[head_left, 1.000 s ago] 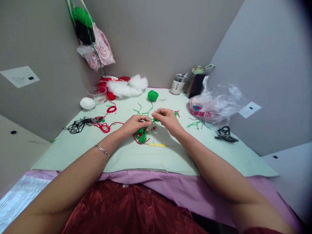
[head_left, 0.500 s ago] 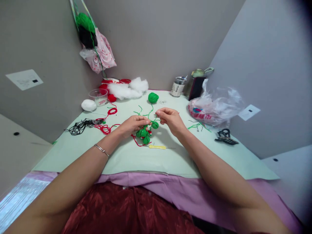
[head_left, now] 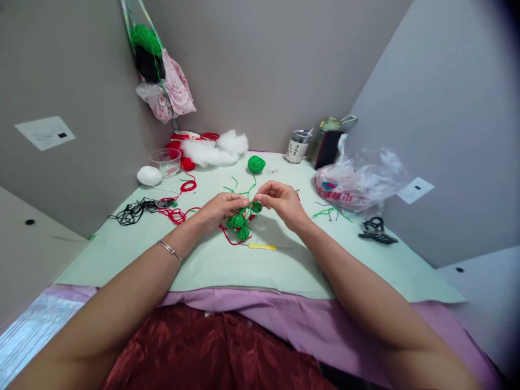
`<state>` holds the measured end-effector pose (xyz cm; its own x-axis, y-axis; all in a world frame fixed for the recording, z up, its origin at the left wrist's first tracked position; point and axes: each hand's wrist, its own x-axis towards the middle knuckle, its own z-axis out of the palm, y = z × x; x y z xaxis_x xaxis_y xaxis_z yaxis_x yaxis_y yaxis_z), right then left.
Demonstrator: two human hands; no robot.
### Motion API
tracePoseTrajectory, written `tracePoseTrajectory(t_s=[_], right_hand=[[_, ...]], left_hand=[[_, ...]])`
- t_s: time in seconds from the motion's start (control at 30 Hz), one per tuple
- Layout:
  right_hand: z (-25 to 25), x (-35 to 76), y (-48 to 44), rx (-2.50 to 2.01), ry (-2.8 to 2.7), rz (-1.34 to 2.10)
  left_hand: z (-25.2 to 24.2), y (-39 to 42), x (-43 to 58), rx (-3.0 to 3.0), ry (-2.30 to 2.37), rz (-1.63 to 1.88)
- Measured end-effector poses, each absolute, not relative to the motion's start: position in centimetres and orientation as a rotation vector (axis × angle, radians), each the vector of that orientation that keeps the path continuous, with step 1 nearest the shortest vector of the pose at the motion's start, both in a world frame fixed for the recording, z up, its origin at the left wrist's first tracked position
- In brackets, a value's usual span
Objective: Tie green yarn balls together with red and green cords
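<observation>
My left hand (head_left: 223, 210) is closed, thumb and fingers pinching the top of a green crocheted piece (head_left: 236, 221). Several small round green balls with dark lines hang from it, and bits of red show between them. Right beside those fingertips, my right hand (head_left: 281, 203) pinches green yarn close to one of the balls (head_left: 257, 207); the exact grip is partly hidden by the fingers. A strand runs from the work back to a ball of green yarn (head_left: 256, 164). Below the piece lies a crochet hook with a yellow handle (head_left: 262, 246).
To the left lie tangled black yarn (head_left: 140, 210), red yarn (head_left: 174, 216), a white yarn ball (head_left: 149, 175) and a clear tub (head_left: 166, 162). White stuffing (head_left: 215, 149) sits behind. A pen holder (head_left: 298, 147), phone (head_left: 328, 150), plastic bag (head_left: 353, 181) and black hair claw (head_left: 377, 232) stand right.
My right hand has moved left and slightly down, bringing its fingertips against the green piece beside my left hand. The left hand keeps its hold.
</observation>
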<state>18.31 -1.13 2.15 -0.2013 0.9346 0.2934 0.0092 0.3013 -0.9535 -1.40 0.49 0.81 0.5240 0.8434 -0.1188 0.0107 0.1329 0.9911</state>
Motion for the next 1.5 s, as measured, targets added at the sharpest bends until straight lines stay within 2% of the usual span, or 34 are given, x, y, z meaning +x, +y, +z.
tracePoseTrajectory(t_s=[1.0,1.33,1.5], right_hand=[[1.81,18.5,-0.67,-0.943,-1.467,1.103],[1.66,18.19,-0.85,-0.904,-1.49,1.032],[1.6,18.03,-1.24,-0.948,-1.603,0.827]], left_hand=[[1.19,0.21,-1.43,1.27,0.838,0.738],[1.22,0.2,-1.49,1.255,0.818,0.758],[1.05,0.28,-1.39,1.264,0.827,0.836]])
